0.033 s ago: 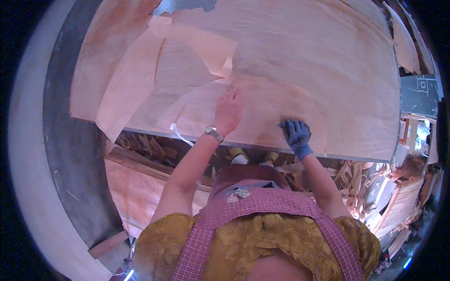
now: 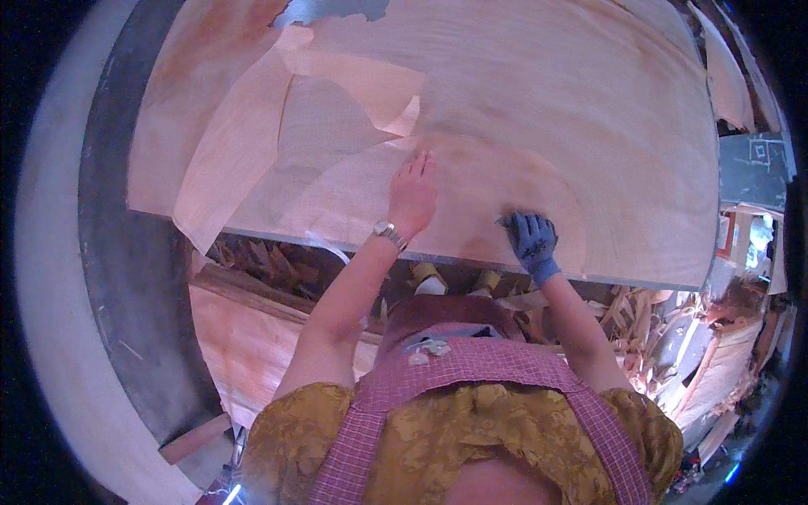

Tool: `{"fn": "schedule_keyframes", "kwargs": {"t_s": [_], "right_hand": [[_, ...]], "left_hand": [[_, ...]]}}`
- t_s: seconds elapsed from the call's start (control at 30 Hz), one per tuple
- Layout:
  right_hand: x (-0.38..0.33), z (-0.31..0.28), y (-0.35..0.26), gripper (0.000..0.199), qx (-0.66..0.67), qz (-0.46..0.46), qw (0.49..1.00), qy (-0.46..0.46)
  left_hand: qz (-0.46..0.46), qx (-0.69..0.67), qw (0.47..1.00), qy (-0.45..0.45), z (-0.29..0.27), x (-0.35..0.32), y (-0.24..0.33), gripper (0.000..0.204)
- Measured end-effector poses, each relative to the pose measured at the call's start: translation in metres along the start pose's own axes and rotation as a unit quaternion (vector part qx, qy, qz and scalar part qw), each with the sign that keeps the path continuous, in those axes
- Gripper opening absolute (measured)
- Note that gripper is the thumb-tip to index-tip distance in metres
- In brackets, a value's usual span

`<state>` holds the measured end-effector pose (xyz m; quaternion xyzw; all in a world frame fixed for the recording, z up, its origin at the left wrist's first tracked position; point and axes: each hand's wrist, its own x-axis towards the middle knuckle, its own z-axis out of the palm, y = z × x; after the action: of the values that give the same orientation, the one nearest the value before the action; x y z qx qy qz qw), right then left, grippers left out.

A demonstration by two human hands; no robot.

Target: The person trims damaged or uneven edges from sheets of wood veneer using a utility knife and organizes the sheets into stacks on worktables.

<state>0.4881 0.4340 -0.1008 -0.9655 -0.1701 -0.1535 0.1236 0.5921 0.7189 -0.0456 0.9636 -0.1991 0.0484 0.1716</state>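
A wide sheet of wood veneer [image 2: 623, 185] covers the work surface in front of me. My left hand [image 2: 412, 192], bare and with a watch above it, lies flat on a rounded piece of veneer [image 2: 353, 181], fingers stretched away from me. To its right, my right hand [image 2: 532, 240] wears a blue glove and rests closed on the veneer near the front edge. A small dark tip pokes out at its fingers; what it grips is hidden. Left of my hands, loose, pale veneer strips [image 2: 231, 147] lie over the sheet, one hanging past the front edge.
A stack of veneer [image 2: 244, 345] stands below on the left. Wood scraps [image 2: 631, 324] pile up under the front edge at the right. A thin whitish strip [image 2: 326, 245] hangs by my left forearm. Ragged veneer leaves a grey gap [image 2: 332, 10] at the far side.
My left hand has shifted slightly to the right, and the whitish strip beside its forearm has moved a little. My right hand stays in nearly the same place.
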Motion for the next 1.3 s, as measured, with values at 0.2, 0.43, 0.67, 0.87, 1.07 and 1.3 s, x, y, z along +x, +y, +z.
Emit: {"fn": "schedule_keyframes", "kwargs": {"t_s": [0.2,0.43,0.67,0.87,1.07,1.3], "right_hand": [[0.013,-0.026,-0.013,0.028,0.347,0.267,0.896,0.08],[0.031,-0.059,-0.13,0.027,0.72,0.099,0.634,-0.264],[-0.028,-0.024,-0.139,0.04,0.689,0.111,0.65,-0.301],[-0.013,-0.11,-0.118,0.027,0.749,0.133,0.517,-0.391],[-0.045,-0.146,-0.098,0.026,0.588,0.082,0.765,-0.25],[-0.134,-0.117,-0.024,0.017,0.625,0.403,0.668,0.027]], "left_hand": [[-0.162,-0.024,0.965,-0.206,-0.026,0.032,0.03,0.069],[-0.126,-0.052,0.96,-0.243,0.031,0.049,-0.036,0.066],[-0.134,-0.035,0.953,-0.269,0.016,0.061,-0.011,0.056],[-0.033,0.021,0.977,-0.208,0.038,0.051,-0.039,0.055],[-0.12,0.101,0.965,-0.208,0.033,0.033,-0.013,0.068],[-0.087,0.059,0.994,0.026,0.048,0.01,0.02,0.055]]}}
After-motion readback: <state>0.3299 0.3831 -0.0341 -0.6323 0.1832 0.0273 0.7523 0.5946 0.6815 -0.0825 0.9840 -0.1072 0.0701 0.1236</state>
